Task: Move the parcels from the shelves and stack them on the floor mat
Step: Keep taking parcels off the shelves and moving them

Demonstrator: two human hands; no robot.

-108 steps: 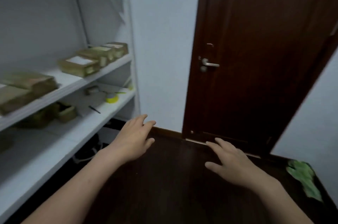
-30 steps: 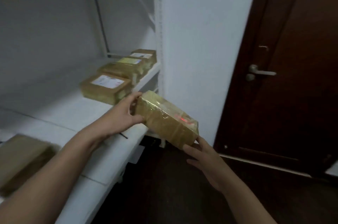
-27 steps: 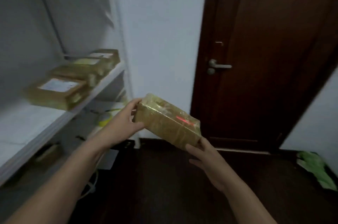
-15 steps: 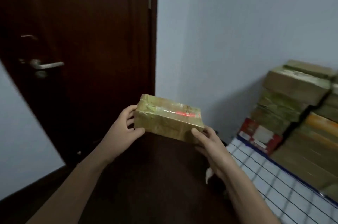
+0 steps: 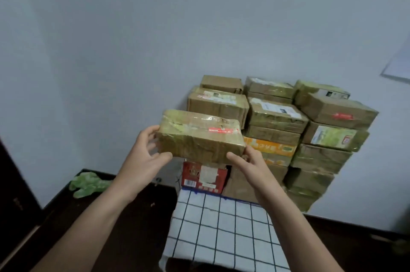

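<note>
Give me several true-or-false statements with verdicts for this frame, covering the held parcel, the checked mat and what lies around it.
1. The left hand and right hand both grip the tape-wrapped brown cardboard parcel. True.
2. No parcels stand near the blue-checked white floor mat. False: stacked brown parcels stand at its far end, against the white wall.
3. A red printed carton sits at the stack's bottom left. True.
4. The crumpled green cloth lies on the mat. False: it lies on the dark floor, left of the mat.
</note>
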